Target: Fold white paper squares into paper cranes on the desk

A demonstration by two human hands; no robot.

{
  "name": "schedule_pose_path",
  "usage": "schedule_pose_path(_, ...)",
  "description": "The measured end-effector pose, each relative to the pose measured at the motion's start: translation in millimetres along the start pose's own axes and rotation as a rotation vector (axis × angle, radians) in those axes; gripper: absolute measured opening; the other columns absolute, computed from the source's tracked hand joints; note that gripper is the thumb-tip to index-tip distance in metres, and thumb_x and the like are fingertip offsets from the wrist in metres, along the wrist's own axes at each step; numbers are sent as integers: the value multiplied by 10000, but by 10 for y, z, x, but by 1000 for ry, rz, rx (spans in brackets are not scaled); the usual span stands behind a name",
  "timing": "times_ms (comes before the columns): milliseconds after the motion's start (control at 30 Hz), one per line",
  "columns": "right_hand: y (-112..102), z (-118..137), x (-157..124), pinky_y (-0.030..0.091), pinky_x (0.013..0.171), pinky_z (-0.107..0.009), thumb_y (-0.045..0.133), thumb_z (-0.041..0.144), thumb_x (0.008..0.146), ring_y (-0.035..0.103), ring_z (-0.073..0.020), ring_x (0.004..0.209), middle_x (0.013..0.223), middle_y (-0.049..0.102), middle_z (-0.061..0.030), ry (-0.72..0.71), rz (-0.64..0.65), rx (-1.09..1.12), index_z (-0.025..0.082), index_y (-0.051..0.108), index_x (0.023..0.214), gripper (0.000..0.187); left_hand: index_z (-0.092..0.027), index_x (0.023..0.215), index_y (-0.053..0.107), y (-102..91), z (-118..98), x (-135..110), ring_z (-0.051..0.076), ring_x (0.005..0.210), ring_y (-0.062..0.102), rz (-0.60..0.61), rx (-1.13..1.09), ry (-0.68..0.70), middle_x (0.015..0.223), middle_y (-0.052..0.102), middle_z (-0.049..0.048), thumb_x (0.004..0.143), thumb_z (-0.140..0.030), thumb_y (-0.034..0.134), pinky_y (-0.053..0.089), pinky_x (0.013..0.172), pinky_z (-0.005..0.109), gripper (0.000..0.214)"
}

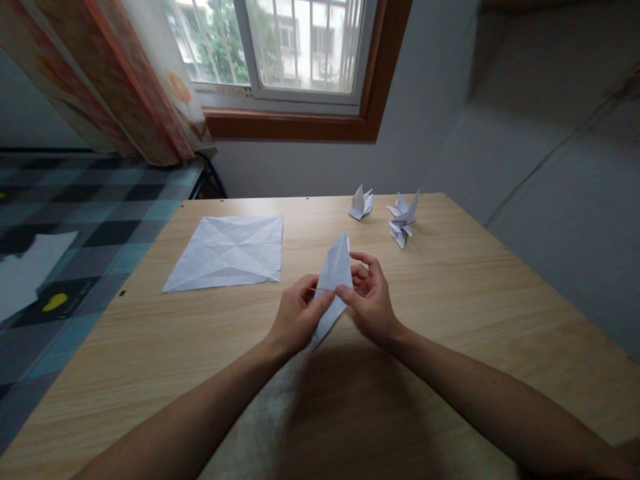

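Between my two hands is a folded white paper (336,267), a narrow kite-like shape with one point up and away from me and the other toward me. My left hand (299,308) pinches its left side, thumb on top and fingers behind. On the right edge, my right hand (371,297) grips the paper with its thumb on the front face, its other fingers curled behind. Both thumbs lie close together near the paper's middle. The fingertips behind the paper are partly hidden.
A creased square paper sheet (235,252) lies flat at the left of the wooden table (210,360). Several folded paper figures, one (361,203) apart from a cluster (403,215), stand near the far edge. Left is a checked bedspread (115,233) with white paper (43,267).
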State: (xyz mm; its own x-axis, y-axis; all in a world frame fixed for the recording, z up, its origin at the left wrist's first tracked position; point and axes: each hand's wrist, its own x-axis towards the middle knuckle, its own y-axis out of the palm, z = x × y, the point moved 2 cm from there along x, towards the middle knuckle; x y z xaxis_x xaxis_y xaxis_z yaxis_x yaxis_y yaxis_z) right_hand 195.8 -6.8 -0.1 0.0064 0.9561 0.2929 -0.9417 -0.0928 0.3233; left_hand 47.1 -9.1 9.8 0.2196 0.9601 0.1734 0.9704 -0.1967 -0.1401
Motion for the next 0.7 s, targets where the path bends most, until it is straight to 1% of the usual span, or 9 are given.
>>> schedule_pose_path(100,10,9,-4,525,759,-306,763,250,740,639,-151,815,946,652,18,25,41,52,304,472,1232,574,-152,896,697,-29,11,37,173,756,635,-62,-80,-23,835,715,35,813,-336,663,487,696,277,205)
schedule_pose_path(167,-5,4,9,523,784,-322,752,282,752,636,-154,829,1013,654,2,47,25,82,315,448,1271,602,-152,952,668,-44,36,64,167,747,646,-116,-179,-61,846,719,34,767,-333,712,493,681,267,262)
schedule_pose_path(267,-27,-27,31,518,802,-325,736,304,761,621,-152,827,1016,647,-6,100,20,93,308,492,1249,546,-179,1147,561,-34,70,86,159,702,658,-149,-336,-120,845,712,19,659,-297,815,499,623,247,563)
schedule_pose_path(333,-39,-57,39,516,813,-312,762,292,731,607,-149,852,1031,633,-6,129,4,58,303,544,1192,510,-211,1254,487,-19,69,88,149,681,657,-164,-391,-110,858,702,5,601,-258,857,500,598,234,752)
schedule_pose_path(367,-45,-75,42,516,816,-306,776,289,717,603,-149,873,1050,625,-5,144,-11,40,303,559,1167,500,-224,1277,472,-13,62,86,142,678,655,-168,-407,-92,876,699,4,591,-249,865,500,594,228,792)
schedule_pose_path(433,-55,-110,51,521,826,-303,791,295,705,605,-155,929,1091,613,-7,180,-41,31,305,562,1136,488,-233,1255,496,0,44,82,130,676,651,-153,-414,-59,913,697,13,597,-254,865,500,594,222,755)
schedule_pose_path(500,-62,-137,66,529,835,-310,794,309,704,616,-167,982,1133,606,-15,209,-65,59,298,551,1109,473,-220,1172,538,5,30,80,132,690,655,-123,-396,-33,929,699,25,588,-258,871,508,615,228,673)
schedule_pose_path(600,-74,-157,93,542,839,-318,832,285,652,639,-169,989,1199,598,-20,239,-92,111,294,528,1093,536,-223,1135,519,-10,26,79,144,690,654,-117,-353,7,893,697,11,546,-244,888,514,637,244,695)
schedule_pose_path(700,-66,-170,95,546,785,-313,853,250,623,661,-152,859,1058,662,-7,310,-20,123,292,511,1116,601,-231,1117,514,-50,30,80,157,720,648,-191,-272,46,893,690,1,529,-232,880,518,667,260,693)
